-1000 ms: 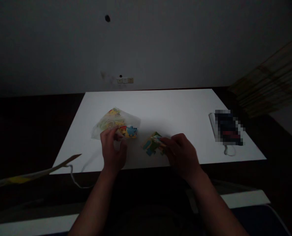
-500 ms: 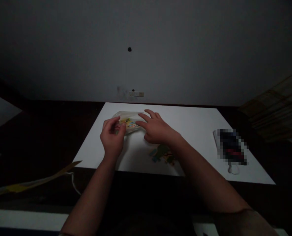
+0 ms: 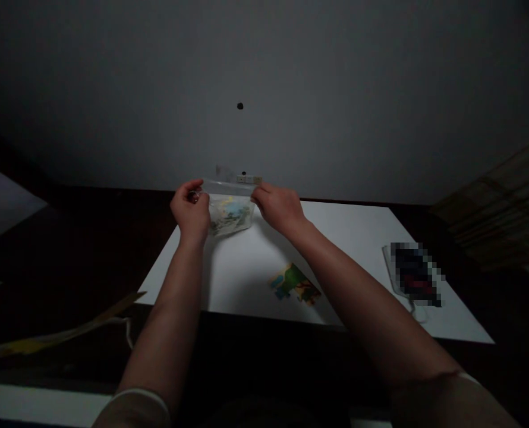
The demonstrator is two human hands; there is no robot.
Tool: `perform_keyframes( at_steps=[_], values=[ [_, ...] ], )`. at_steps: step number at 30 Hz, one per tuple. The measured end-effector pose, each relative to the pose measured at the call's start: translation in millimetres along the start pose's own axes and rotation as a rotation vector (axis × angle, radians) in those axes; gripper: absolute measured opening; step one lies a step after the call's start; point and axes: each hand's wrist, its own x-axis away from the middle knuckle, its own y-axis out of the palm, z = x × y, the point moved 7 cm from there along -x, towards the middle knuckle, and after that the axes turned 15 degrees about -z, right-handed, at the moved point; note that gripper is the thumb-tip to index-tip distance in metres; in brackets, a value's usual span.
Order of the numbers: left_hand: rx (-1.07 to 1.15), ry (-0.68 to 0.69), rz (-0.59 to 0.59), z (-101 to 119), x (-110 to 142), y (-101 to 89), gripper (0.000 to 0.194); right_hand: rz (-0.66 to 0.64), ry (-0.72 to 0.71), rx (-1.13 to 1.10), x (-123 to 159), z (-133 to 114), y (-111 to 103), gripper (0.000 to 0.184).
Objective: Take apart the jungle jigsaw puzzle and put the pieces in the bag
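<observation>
While the left hand (image 3: 190, 209) and right hand (image 3: 277, 208) gripped the top edge of a clear plastic bag (image 3: 231, 217), jigsaw pieces (image 3: 229, 209) sat inside between them; another jigsaw cluster (image 3: 295, 284) lay nearer on the desk (image 3: 242, 285).

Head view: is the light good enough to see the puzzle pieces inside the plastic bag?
In the head view, the light is dim; the clear plastic bag shows pale glare, so the pieces inside look faint, while the jigsaw pieces on the white tabletop look clearer.
</observation>
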Motion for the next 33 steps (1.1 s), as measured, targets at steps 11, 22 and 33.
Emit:
perform_keyframes(
  at_steps=[11, 22, 33],
  values=[
    [-0.182, 0.153, -0.165, 26.9, 100.0, -2.1, 0.024, 0.148, -0.096, -0.306, 123.8, 22.1, 36.6, 0.030],
    [-0.372, 0.148, -0.315, 1.3, 195.6, 14.7, 0.025, -0.105, -0.027, -0.264, 249.9, -14.6, 139.9, 0.080],
    [-0.289, 0.150, -0.357, -8.9, 199.0, 18.0, 0.024, 0.090, -0.175, -0.222, 274.7, -17.8, 153.1, 0.034]
  ],
)
